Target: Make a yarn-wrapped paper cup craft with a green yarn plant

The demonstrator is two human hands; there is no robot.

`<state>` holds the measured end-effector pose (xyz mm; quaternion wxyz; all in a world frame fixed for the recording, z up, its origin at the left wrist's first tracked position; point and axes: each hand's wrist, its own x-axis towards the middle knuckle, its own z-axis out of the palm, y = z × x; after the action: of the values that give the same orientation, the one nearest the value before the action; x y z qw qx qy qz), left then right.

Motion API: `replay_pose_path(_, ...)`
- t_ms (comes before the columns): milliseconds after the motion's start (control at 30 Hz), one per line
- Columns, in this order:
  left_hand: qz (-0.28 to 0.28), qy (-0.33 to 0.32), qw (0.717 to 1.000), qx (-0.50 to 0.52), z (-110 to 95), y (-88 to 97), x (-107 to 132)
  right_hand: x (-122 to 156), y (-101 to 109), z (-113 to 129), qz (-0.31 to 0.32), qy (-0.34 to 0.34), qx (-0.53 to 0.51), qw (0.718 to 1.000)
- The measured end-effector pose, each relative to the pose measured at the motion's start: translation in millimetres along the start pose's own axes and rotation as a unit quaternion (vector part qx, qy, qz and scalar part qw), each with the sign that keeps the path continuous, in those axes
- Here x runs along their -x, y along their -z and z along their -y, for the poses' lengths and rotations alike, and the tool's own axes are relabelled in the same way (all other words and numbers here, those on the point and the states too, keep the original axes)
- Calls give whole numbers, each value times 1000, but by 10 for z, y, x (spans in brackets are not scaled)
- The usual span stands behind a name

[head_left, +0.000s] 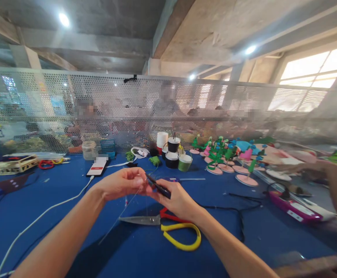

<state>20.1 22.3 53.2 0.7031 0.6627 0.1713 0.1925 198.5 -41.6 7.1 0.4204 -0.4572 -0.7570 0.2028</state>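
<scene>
My left hand (pixel 122 183) is closed in a pinch on a thin clear thread (pixel 119 218) that trails down toward the blue table (pixel 128 251). My right hand (pixel 176 199) grips a small dark tool (pixel 158 186), its tip meeting the left fingertips. Both hands hover above the table. Just beneath them lie scissors (pixel 168 227) with a red and a yellow handle loop.
A phone (pixel 98 166) on a white cable (pixel 41 216) lies at the back left. Thread spools and small pots (pixel 172 154) stand behind the hands, pink-based figurines (pixel 229 162) to the right. Another person's arm (pixel 330 181) reaches in at right. A perforated screen (pixel 128 100) backs the table.
</scene>
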Motion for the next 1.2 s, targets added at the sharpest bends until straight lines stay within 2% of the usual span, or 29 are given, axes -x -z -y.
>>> replay_pose_path(100, 22, 18, 998, 59, 123, -9, -80, 5, -5, -1, 1, 8, 4, 1000)
replay_pose_path(167, 0, 18, 999, 45, 129, -24, -93, 3, 0, -1, -3, 2, 27, 1000)
replay_pose_path(233, -56, 15, 997, -46, 87, -60, -80, -4, 3, -3, -19, -15, 69, 997)
replay_pose_path(267, -97, 14, 987, -127, 57, -90, -68, -9, 2, -5, -29, -27, 96, 995)
replay_pose_path(300, -145, 12, 962, -230, 28, -128, -54, -14, -2, -7, -38, -41, 125, 991)
replay_pose_path(367, -250, -5, 869, -427, -21, -213, -26, -22, -12, -12, -45, -64, 171, 982)
replay_pose_path(400, -285, -19, 825, -489, -41, -248, -11, -24, -17, -14, -45, -72, 182, 980)
replay_pose_path(433, -298, -24, 803, -516, -57, -272, 5, -25, -20, -15, -44, -76, 182, 979)
replay_pose_path(467, -291, -22, 809, -510, -72, -280, 21, -23, -20, -16, -43, -75, 171, 982)
replay_pose_path(500, -261, -9, 843, -470, -85, -272, 37, -21, -18, -15, -41, -68, 152, 985)
replay_pose_path(567, -157, 11, 938, -310, -94, -218, 58, -14, -6, -13, -36, -46, 101, 993)
replay_pose_path(600, -104, 10, 968, -229, -85, -182, 60, -12, 1, -11, -31, -33, 77, 996)
replay_pose_path(633, -71, 10, 987, -145, -66, -147, 54, -10, 8, -8, -26, -20, 58, 998)
replay_pose_path(700, -11, 19, 1000, -18, 3, -98, 23, -6, 22, -3, -17, -1, 37, 999)
replay_pose_path(767, 19, 17, 999, 41, 82, -79, -19, -3, 34, 3, -13, 6, 30, 999)
replay_pose_path(833, 15, 1, 999, 43, 126, -80, -46, -1, 46, 8, -15, 2, 30, 999)
replay_pose_path(900, -24, -15, 999, -33, 110, -93, -45, -2, 52, 9, -21, -7, 46, 999)
replay_pose_path(933, -57, -20, 993, -106, 81, -103, -35, -3, 52, 7, -25, -15, 65, 997)
replay_pose_path(967, -97, -23, 975, -201, 45, -117, -22, -6, 50, 3, -30, -26, 90, 995)
replay_pose_path(1000, -142, -27, 942, -303, 7, -133, -9, -8, 45, -2, -35, -38, 119, 992)
replay_pose_path(1067, -218, -36, 854, -471, -51, -165, 9, -11, 32, -12, -45, -64, 161, 984)
replay_pose_path(1100, -239, -39, 823, -514, -65, -176, 12, -11, 25, -16, -44, -73, 165, 983)
replay_pose_path(1133, -247, -37, 814, -524, -67, -181, 9, -11, 18, -18, -40, -78, 155, 984)
replay_pose_path(1167, -244, -32, 828, -503, -60, -178, 3, -10, 13, -18, -32, -80, 135, 987)
replay_pose_path(1200, -231, -23, 857, -460, -46, -168, -7, -10, 8, -17, -23, -79, 110, 991)
